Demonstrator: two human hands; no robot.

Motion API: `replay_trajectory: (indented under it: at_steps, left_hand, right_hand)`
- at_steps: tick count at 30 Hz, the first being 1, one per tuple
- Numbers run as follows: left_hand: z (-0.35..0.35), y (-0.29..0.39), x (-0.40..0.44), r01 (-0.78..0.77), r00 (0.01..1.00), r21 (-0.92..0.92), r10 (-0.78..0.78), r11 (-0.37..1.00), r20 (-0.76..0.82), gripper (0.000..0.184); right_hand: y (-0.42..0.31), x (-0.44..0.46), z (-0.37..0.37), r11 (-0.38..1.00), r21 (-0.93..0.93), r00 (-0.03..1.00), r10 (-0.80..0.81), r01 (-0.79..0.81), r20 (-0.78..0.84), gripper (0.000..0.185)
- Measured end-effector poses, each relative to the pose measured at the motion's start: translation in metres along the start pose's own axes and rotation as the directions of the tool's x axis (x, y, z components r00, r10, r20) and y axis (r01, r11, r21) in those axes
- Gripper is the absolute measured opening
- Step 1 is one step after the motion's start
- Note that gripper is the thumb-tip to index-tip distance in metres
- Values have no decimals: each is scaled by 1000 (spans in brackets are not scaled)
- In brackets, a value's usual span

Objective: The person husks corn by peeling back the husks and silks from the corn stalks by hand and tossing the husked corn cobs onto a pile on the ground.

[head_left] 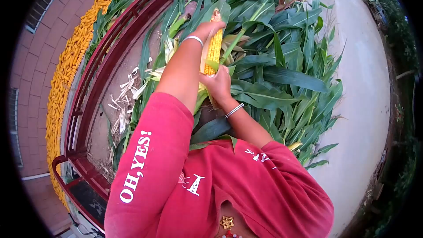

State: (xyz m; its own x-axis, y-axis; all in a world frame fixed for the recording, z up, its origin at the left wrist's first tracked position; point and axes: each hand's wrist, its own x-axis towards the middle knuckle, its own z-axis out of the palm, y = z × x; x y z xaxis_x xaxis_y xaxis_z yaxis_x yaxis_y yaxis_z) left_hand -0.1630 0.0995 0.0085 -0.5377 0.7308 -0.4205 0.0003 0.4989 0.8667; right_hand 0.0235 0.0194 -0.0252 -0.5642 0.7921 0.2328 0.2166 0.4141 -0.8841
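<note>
A yellow ear of corn [214, 49] is held upright in front of me, its husk peeled open and its rows of kernels bare. My left hand [208, 31] is closed at the upper part of the ear, thumb near the tip; its fingers are partly hidden. Lower down, my right hand [219, 83] grips the base, where pale husk and a bit of green leaf remain around the cob. Green corn stalks and leaves [282, 79] lie in a thick heap under and beyond both hands.
A dark red metal rail [83, 92] curves along the left, with dry husk scraps [123, 99] on the floor inside it. Beyond it, husked corn [66, 79] is piled against a tiled wall [37, 70]. Concrete paving [363, 83] runs along the right, bordered by plants.
</note>
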Motion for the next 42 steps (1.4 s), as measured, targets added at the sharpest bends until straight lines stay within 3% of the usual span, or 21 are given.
replay_trajectory:
  at_steps: [3, 11, 13, 14, 17, 20, 23, 25, 27, 28, 29, 30, 31, 33, 35, 36, 37, 38, 39, 41, 42]
  left_hand:
    - [1, 8, -15, 158, 986, -135, -148, 978, 82, 40]
    - [-4, 7, -37, 36, 999, -282, -33, 959, 16, 34]
    - [-2, 10, -63, -317, 947, -365, 273, 875, -169, 33]
    - [-4, 12, -74, -377, 917, -351, 294, 857, -268, 31]
    - [-18, 3, -116, -499, 845, -491, 276, 714, -458, 26]
    - [-37, -22, -149, -626, 750, -542, 245, 560, -614, 17]
    - [-50, -33, -175, -657, 711, -571, 152, 492, -687, 12]
    - [-42, -3, -208, -867, 421, -112, 593, 486, -686, 14]
    - [-33, 31, -244, -929, 309, 31, 817, 370, -488, 18]
    - [-36, 50, -257, -942, 134, 246, 927, 229, -349, 24]
    - [-39, 63, -266, -902, -23, 430, 986, 50, -163, 29]
    - [-38, 71, -270, -887, -99, 457, 994, -69, -42, 35]
    - [-36, 78, -273, -863, -171, 469, 982, -190, 84, 40]
    - [-24, 81, -285, -881, -20, 442, 946, -169, 323, 42]
    - [-11, 62, -278, -747, -21, 558, 853, -360, 521, 43]
    - [-9, 54, -281, -745, -22, 562, 855, -360, 518, 43]
    - [-10, 47, -285, -757, 57, 591, 873, -278, 484, 40]
    - [-12, 39, -289, -764, 135, 615, 884, -195, 447, 37]
    - [-15, 32, -293, -763, 129, 615, 886, -197, 445, 37]
    - [-29, 17, -296, -753, 334, 643, 924, 143, 186, 33]
    - [-36, 11, -293, -752, 332, 643, 926, 143, 182, 33]
  right_hand:
    - [8, -1, -1, 1000, 11, 1000, 6, -6, 15, 45]
    - [3, 3, -14, 999, -40, 998, -25, 27, 56, 51]
    - [-1, 2, -22, 999, -44, 994, 2, 3, 113, 57]
    - [0, 2, -24, 998, -57, 993, -18, 25, 119, 62]
    - [-10, 9, -42, 998, -54, 972, -20, 34, 233, 74]
    - [-23, 16, -66, 984, 102, 944, -166, 143, 285, 79]
    - [-56, 19, -105, 886, -28, 885, -462, 463, 52, 71]
    - [-83, 17, -127, 802, -90, 805, -593, 590, -16, 63]
    - [-106, 9, -133, 754, -100, 758, -653, 649, -7, 48]
    - [-111, 5, -130, 867, 240, 885, -462, 437, 57, 41]
    - [-115, 3, -128, 840, 524, 942, -275, 139, 193, 34]
    - [-117, 7, -125, 853, 521, 923, -230, 38, 309, 36]
    - [-106, 12, -118, 537, 696, 825, 2, -478, 565, 45]
    - [-93, 11, -112, 746, 663, 830, -329, -64, 450, 47]
    - [-77, 13, -109, 793, 370, 725, -600, 483, 339, 47]
    - [-77, 15, -108, 739, 648, 841, -224, -183, 492, 45]
    - [-75, 18, -106, 263, 635, 672, 80, -726, 736, 43]
    - [-51, 26, -95, 146, 577, 595, 142, -803, 791, 39]
    - [-63, 27, -98, 152, 579, 597, 142, -801, 790, 39]
    - [-99, 27, -107, 154, 601, 617, 87, -784, 782, 40]
    - [-102, 27, -110, 283, 637, 672, 37, -717, 740, 42]
